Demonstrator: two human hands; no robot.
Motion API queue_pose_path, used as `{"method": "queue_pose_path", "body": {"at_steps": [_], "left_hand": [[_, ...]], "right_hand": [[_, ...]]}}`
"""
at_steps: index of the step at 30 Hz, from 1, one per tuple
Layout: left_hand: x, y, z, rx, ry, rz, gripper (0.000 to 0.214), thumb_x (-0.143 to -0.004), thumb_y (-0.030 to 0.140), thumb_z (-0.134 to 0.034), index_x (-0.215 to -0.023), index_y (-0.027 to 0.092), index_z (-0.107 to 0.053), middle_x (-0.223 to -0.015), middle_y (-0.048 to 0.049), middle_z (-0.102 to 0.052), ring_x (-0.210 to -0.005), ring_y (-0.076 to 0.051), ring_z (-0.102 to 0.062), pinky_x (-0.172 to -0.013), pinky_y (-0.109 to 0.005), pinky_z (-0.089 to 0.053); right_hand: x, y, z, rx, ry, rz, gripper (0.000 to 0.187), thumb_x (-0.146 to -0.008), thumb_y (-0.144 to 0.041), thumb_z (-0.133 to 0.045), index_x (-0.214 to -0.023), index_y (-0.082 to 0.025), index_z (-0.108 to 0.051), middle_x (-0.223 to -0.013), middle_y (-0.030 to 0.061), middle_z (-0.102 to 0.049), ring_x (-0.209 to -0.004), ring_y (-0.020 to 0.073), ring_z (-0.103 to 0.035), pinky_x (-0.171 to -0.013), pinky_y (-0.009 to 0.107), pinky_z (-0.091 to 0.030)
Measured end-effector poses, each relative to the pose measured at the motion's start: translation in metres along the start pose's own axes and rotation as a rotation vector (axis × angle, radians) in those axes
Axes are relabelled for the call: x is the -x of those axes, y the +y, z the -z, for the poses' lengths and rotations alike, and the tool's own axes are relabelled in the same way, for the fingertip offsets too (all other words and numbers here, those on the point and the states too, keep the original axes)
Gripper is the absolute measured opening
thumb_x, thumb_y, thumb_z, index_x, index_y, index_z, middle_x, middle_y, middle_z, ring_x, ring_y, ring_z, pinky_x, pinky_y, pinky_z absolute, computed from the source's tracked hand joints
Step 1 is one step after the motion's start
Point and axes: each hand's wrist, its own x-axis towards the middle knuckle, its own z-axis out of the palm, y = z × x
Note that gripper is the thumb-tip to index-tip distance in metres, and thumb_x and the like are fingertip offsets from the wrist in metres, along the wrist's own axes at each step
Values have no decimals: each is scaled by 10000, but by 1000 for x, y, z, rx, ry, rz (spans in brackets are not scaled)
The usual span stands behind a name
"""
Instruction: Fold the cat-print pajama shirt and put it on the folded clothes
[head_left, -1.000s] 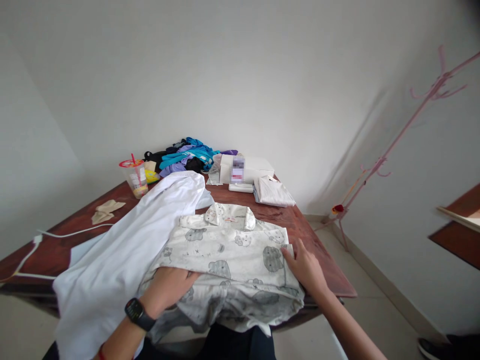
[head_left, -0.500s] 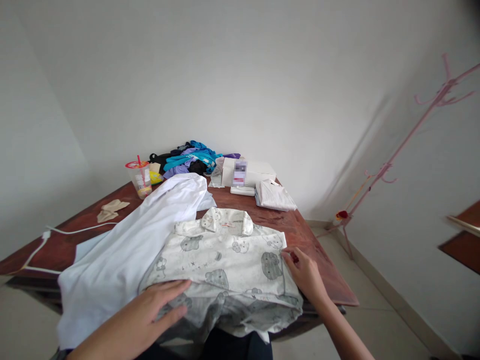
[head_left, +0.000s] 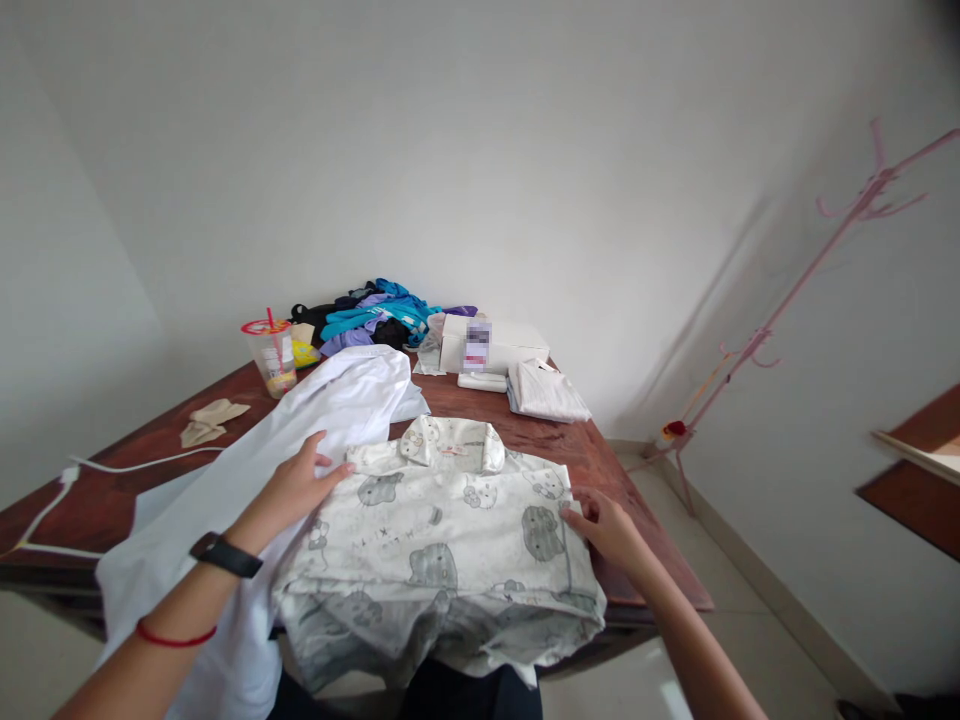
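A white shirt with grey cartoon prints (head_left: 442, 520) lies spread on the wooden table (head_left: 600, 460), collar away from me, its lower part hanging over the near edge. My left hand (head_left: 296, 485), with a black watch on the wrist, rests fingers apart on the shirt's left shoulder edge. My right hand (head_left: 607, 528) pinches the shirt's right side edge. A plain white garment (head_left: 300, 430) lies partly under the printed shirt on the left.
At the back stand a plastic cup with a red straw (head_left: 271, 355), a heap of blue, purple and black clothes (head_left: 375, 315), a white box (head_left: 491, 342) and a folded white cloth (head_left: 544, 390). A white cable (head_left: 112, 468) crosses the left. A pink coat stand (head_left: 780, 310) leans at the right wall.
My left hand moved from the shirt's lower left part up to its left shoulder. My right hand stayed at the right side edge, its fingers closing on the fabric.
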Motion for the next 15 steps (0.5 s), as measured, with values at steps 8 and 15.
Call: {"method": "queue_pose_path", "body": {"at_steps": [8, 15], "left_hand": [[-22, 12, -4, -141, -82, -49, 996, -786, 609, -612, -1553, 86, -253, -1135, -151, -708, -1055, -328, -684, -890, -391, -508], [-48, 59, -33, -340, -54, -469, 730, -959, 564, -456, -1526, 118, -340, -1382, -195, -591, -1255, -344, -569, -992, -404, -450]], "right_hand": [[-1, -3, -2, -61, -111, -35, 407, -741, -460, -677, -1019, -163, -674, -694, 9, -656, -626, 203, -581, -582, 286, -410], [-6, -14, 3, 225, -62, -3, 500, -882, -510, -580, -1243, -164, -582, -1003, 106, -691, -884, 271, -646, -744, 338, -453]]}}
